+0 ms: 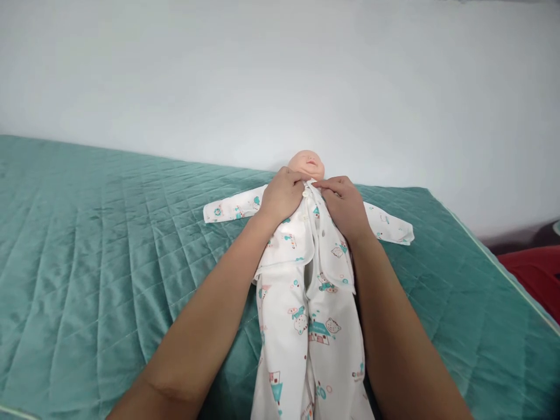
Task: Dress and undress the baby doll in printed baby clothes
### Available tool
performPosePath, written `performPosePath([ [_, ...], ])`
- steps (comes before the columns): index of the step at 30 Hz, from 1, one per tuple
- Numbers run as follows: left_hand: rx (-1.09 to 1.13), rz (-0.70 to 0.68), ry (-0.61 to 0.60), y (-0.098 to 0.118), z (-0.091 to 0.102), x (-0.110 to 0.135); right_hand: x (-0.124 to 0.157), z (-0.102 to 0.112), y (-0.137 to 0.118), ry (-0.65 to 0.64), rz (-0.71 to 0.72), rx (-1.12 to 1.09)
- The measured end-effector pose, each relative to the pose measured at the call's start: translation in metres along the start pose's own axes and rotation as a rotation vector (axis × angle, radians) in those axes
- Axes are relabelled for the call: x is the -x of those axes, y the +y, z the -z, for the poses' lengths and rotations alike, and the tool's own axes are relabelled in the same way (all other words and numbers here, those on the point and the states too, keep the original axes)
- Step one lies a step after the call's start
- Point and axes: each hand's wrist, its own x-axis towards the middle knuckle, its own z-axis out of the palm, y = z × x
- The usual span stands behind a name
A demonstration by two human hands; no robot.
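A baby doll [307,163] lies on its back, its head toward the wall. It wears a white printed jacket [286,242] and matching trousers [289,338]. The jacket's sleeves stretch out to both sides, and its front edges hang apart below the chest. At the collar, my left hand [283,195] pinches the jacket's left-side edge just under the doll's chin. My right hand [343,201] grips the opposite collar edge, thumb and forefinger closed on the cloth. A pale round button shows near my left fingertips. Whether the collar edges are fastened cannot be made out.
A green quilted cover [109,262] spreads under the doll, with a light piped edge on the right. Behind it rises a plain pale wall [219,76]. Something red [531,274] sits beyond the right edge, beside a dark object.
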Motion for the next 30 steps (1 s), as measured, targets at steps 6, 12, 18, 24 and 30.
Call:
performPosePath([
  [6, 0.017, 0.006, -0.015, 0.000, 0.003, 0.000, 0.004, 0.004, -0.005, -0.104, -0.067, 0.008],
  [12, 0.032, -0.009, 0.008, 0.000, 0.003, 0.002, 0.009, 0.003, -0.008, -0.225, -0.104, 0.056],
  [18, 0.015, -0.018, 0.014, 0.001, 0.004, 0.006, 0.014, 0.004, -0.013, -0.259, -0.097, 0.083],
  [24, -0.010, -0.031, -0.003, -0.001, 0.004, 0.006, 0.013, 0.005, -0.006, -0.228, -0.070, -0.022],
  [30, -0.026, -0.022, -0.036, -0.002, 0.003, 0.002, 0.011, 0.003, -0.002, -0.175, -0.058, -0.106],
])
